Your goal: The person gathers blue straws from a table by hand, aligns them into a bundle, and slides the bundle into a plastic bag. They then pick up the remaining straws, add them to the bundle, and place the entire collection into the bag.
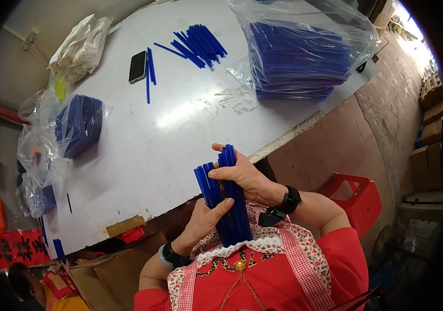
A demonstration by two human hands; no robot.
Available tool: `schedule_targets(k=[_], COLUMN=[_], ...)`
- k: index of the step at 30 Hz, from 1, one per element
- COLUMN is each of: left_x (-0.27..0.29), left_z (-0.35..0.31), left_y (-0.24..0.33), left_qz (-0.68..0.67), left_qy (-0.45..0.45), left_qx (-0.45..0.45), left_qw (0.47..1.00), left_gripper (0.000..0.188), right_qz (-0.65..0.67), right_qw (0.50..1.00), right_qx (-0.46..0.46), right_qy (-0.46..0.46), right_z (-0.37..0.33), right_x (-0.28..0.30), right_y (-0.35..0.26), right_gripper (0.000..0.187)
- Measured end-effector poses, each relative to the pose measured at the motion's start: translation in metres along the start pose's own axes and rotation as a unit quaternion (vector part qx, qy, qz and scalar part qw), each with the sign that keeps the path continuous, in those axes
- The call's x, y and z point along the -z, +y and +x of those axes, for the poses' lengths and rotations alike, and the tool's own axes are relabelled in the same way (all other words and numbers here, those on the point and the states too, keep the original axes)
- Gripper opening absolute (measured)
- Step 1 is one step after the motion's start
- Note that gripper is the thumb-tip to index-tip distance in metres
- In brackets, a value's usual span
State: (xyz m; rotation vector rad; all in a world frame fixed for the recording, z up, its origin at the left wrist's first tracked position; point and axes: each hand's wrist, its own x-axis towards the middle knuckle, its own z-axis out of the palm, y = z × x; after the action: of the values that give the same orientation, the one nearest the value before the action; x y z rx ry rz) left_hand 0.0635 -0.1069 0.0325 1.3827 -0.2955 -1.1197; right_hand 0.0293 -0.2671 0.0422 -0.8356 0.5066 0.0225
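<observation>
Sticks [239, 220], blue plastic, sit bundled in left hand [204, 220] and right hand [245, 179], seemingly being evened up, next move calling for steady grip while levelling staggered tops.

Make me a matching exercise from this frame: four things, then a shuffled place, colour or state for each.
1. Phone
2. Plastic stool
3. Bundled blue sticks
4. Large blue stack

A. Held by left hand and right hand
B. Under clear plastic
C. On the table beside loose sticks
D. Red

Pairs: 1-C; 2-D; 3-A; 4-B
</observation>
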Motion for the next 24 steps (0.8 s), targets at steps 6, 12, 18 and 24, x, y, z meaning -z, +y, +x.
schedule_targets(k=[6, 12, 18, 24], left_x=[0.023, 0.019, 0.014, 0.013], left_z=[-0.005, -0.01, -0.006, -0.008], left_y=[-0.014, 0.0, -0.003, -0.003], left_qz=[0.037, 0.086, 0.041, 0.047], left_qy=[-0.023, -0.054, -0.08, -0.08], left_qx=[0.019, 0.062, 0.002, 0.007], left_qw=[0.999, 0.993, 0.996, 0.996], left_gripper=[0.045, 0.049, 0.048, 0.048], right_qz=[0.015, 0.095, 0.046, 0.028], right_qw=[1.0, 0.994, 0.997, 0.999], right_qx=[0.01, -0.015, -0.023, -0.011], right_qy=[0.0, -0.044, -0.048, -0.033], right_z=[0.003, -0.004, -0.002, -0.001], right_x=[0.019, 0.015, 0.0, -0.003], right_y=[0.013, 0.009, 0.004, 0.007], right_gripper=[0.075, 0.075, 0.073, 0.071])
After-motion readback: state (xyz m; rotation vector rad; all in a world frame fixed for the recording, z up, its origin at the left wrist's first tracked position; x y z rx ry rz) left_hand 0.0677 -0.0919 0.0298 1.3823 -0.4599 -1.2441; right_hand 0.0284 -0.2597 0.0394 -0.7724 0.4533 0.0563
